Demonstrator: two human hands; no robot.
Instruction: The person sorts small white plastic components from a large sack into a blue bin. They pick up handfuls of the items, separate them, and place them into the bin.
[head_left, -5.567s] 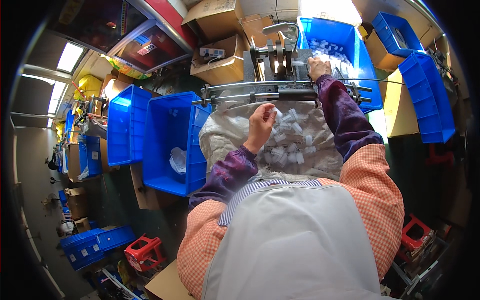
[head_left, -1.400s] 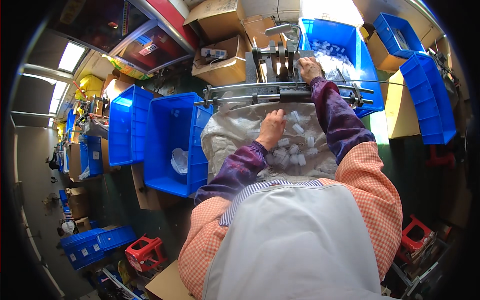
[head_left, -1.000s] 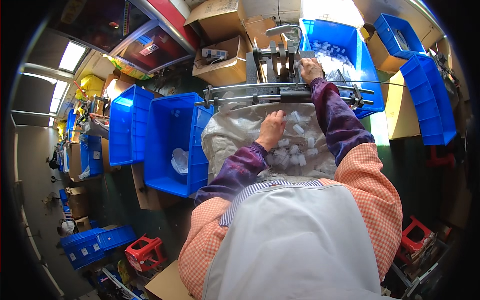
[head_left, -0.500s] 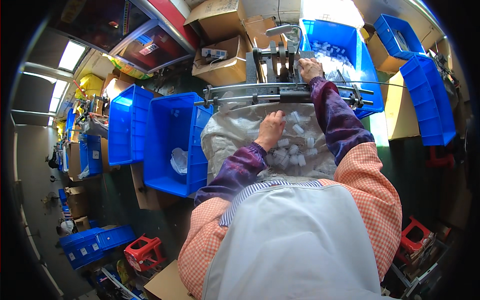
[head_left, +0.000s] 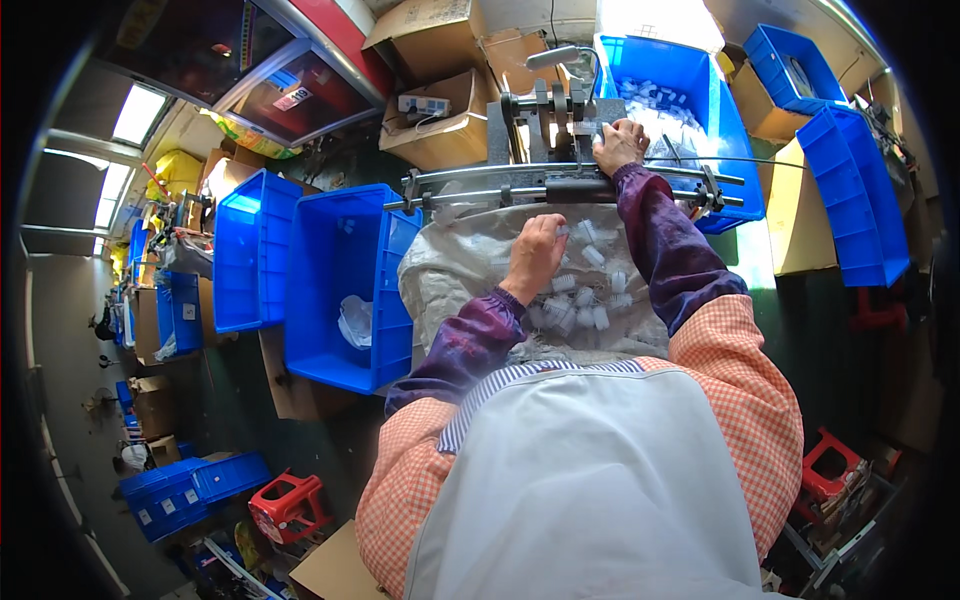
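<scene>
My left hand (head_left: 535,258) is closed over the cloth sheet (head_left: 440,265), its fingertips pinching what looks like a small translucent white plastic piece. Several ribbed pieces of that kind (head_left: 565,305) lie loose on the sheet just right of and below it. Farther off, my right hand (head_left: 620,146) is at the right side of a dark metal bench machine (head_left: 558,110), its fingers curled; whatever they grip is hidden. A white plastic piece (head_left: 585,128) shows in the machine beside these fingers. Two metal rods (head_left: 470,195) cross the machine's near side.
Behind my right hand stands a blue bin (head_left: 735,130) heaped with white pieces. Left of the sheet is another blue bin (head_left: 330,290) with a clear plastic bag (head_left: 357,322) inside. Cardboard boxes (head_left: 440,110) sit beyond the machine. Red stools (head_left: 290,505) stand on the floor behind.
My left hand has drawn its fingers together and lifted slightly around a piece. My right hand has shifted slightly, and a white piece now shows beside its fingers in the machine.
</scene>
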